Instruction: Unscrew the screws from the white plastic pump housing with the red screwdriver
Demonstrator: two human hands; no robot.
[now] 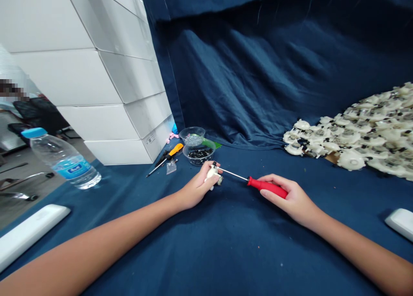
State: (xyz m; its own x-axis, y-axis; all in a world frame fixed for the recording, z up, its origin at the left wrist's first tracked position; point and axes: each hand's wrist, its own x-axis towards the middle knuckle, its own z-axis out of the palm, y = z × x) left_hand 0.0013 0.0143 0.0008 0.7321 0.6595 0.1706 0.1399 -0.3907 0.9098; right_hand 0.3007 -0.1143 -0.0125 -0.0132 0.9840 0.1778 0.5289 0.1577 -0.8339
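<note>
My left hand [197,187] is closed on a small white plastic part [211,174] with a black piece at its top. In my right hand [295,197] is a screwdriver [267,187] with a red handle, its fingers wrapped round the grip. The metal shaft points left, and its tip meets or nearly meets the black piece on the part; exact contact is too small to tell. Just beyond my left hand stands a clear tub [198,154] of small black pieces, probably screws. Another clear tub [192,137] with small shiny pieces sits behind it.
A screwdriver with an orange handle [176,149] lies by a small plastic bag [171,167]. White boxes [129,128] are stacked at the left, near a water bottle [64,160]. Many whitish plastic parts [351,137] are heaped at the right. A blue cloth [226,253] covers the table.
</note>
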